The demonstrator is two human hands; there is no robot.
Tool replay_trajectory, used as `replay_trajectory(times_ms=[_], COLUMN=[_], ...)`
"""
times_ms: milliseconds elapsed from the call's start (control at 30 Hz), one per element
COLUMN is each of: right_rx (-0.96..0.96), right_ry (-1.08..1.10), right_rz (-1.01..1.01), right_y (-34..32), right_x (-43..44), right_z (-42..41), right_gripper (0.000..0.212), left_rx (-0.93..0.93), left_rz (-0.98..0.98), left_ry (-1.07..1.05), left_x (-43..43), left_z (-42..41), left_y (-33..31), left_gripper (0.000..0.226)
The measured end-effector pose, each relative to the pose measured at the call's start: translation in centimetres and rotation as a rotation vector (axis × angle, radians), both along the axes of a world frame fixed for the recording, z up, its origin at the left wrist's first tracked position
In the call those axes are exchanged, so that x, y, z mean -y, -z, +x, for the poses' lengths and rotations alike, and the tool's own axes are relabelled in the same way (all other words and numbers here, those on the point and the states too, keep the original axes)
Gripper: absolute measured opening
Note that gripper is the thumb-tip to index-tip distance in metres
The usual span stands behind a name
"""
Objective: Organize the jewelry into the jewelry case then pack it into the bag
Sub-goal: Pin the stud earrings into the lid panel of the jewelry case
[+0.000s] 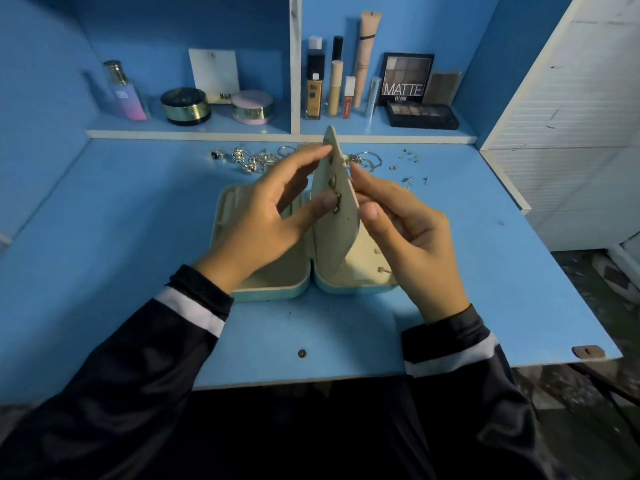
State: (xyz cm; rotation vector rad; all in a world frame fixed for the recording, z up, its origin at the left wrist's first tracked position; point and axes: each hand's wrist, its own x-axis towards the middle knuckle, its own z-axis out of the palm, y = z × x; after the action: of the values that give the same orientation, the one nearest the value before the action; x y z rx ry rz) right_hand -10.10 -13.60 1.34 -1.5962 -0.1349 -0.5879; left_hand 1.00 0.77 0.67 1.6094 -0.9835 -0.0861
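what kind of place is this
Probably a dressing table at home: a blue desk with a shelf of makeup, such as a foundation bottle and an eyeshadow palette, plus loose jewelry behind an open jewelry case.

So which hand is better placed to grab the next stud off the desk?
Right, probably. The loose studs lie at the right of the desk, just beyond the right hand; the left hand is busy, its thumb pressing an earring on the flap.

1 open jewelry case [277,292], 3 studs [332,181] on its raised flap [337,237], behind the case: 1 perfume bottle [124,95], 2 round jars [186,106], 3 eyeshadow palettes [422,116], loose jewelry [256,161] too tangled to count
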Motion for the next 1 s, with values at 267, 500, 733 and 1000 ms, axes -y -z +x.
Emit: replay_trajectory(times_ms=[267,500,733,1000], right_rx=[-0.108,-0.227,-0.315,-0.399], right_ry=[0.035,0.095,0.255,0.343], right_rz=[-0.152,-0.133,-0.355,-0.512], right_y=[-0.4,0.5,2.8,4.6], right_x=[2.1,3.2,3.9,3.3], right_z=[-1.9,-3.7,-4.6,-5.1], right_gripper=[0.043,0.047,0.041,0.040], left_rx=[-0.041,0.059,0.214,0.405], left_rz=[0.138,0.345,0.562,0.734], left_ry=[0.005,-0.032,-0.031,-0.053], left_x=[1.6,2.8,3.3,3.4], left_z=[-2.0,-3.1,-3.3,-3.7], left_y=[1.2,1.2,1.5,1.7], left_gripper=[0.055,0.057,0.061,0.059])
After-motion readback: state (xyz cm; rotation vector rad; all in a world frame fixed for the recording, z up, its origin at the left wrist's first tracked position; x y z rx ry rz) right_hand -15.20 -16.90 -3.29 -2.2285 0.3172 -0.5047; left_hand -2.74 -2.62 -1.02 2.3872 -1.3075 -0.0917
